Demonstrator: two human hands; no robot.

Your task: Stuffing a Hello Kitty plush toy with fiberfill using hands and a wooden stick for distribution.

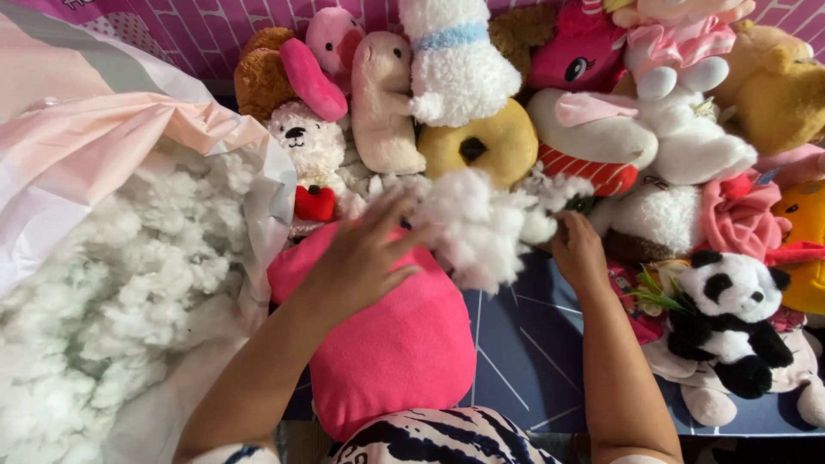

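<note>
Stuffing clump sits between my hands: left hand, fingers spread, touches its left edge above the pink cushion; right hand pinches its right side

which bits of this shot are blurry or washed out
Head view: the left hand and the clump of white stuffing are smeared by motion blur; the stuffing in the open bag is bright, nearly blown out; the panda toy looks fairly sharp; light is soft and even, no hard shadows.

A pink brick-patterned backdrop, perhaps fabric, stands behind; a dark blue line-patterned surface lies below.
</note>
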